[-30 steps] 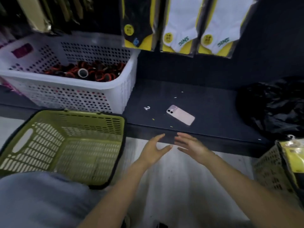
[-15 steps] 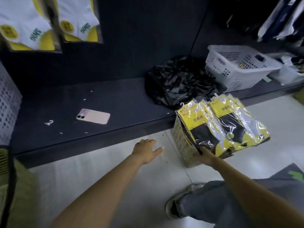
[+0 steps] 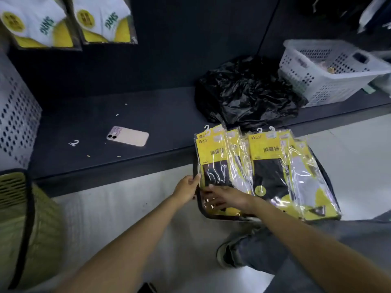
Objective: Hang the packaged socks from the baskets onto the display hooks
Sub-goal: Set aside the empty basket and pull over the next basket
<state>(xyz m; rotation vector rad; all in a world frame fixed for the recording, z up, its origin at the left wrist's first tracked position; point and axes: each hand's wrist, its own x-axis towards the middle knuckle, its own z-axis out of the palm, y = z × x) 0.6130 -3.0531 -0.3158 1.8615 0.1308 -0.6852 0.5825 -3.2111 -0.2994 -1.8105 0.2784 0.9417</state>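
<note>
Head view, sock packs (image 3: 264, 166): I count several yellow-and-black packs, standing fanned in a dark-rimmed basket (image 3: 200, 206) on the floor, against the shelf (image 3: 148, 115) edge.
Head view, left hand (image 3: 188, 187): at the left edge of the front pack, thumb on it. I cannot tell whether it grips the pack or the rim.
Head view, right hand (image 3: 224, 197): fingers straight and spread, lying on the front pack's lower face.
Head view, shelf: phone (image 3: 128, 135), black bag (image 3: 247, 92), white basket (image 3: 325, 70).
</note>
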